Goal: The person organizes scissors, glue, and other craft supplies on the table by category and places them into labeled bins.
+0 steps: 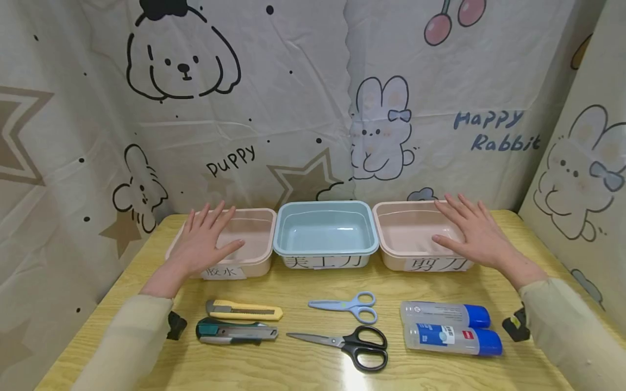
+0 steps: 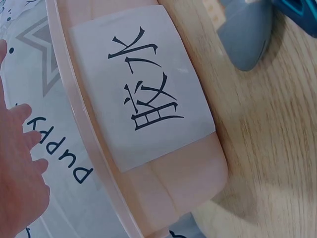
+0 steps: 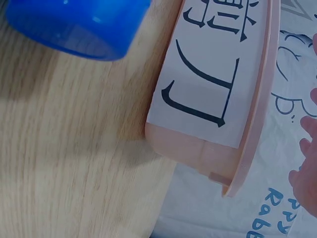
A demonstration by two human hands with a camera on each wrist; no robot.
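Note:
My left hand (image 1: 202, 244), fingers spread, hovers over the left pink bin (image 1: 259, 266), which bears a paper label. Over the right pink bin (image 1: 391, 260) my right hand (image 1: 471, 233) is spread the same way, holding nothing. Between them stands a light blue bin (image 1: 325, 205). In front lie a yellow utility knife (image 1: 244, 310) and a green-grey utility knife (image 1: 237, 332). Blue scissors (image 1: 354, 306) lie above black-handled scissors (image 1: 359, 347) at the middle. Two glue bottles with blue caps, an upper glue bottle (image 1: 432, 313) and a lower glue bottle (image 1: 440, 338), lie at the right.
The wooden table (image 1: 313, 285) holds all of these. A printed curtain (image 1: 293, 108) hangs directly behind the bins and along both sides. In the right wrist view, a blue cap (image 3: 79, 27) is close to the camera.

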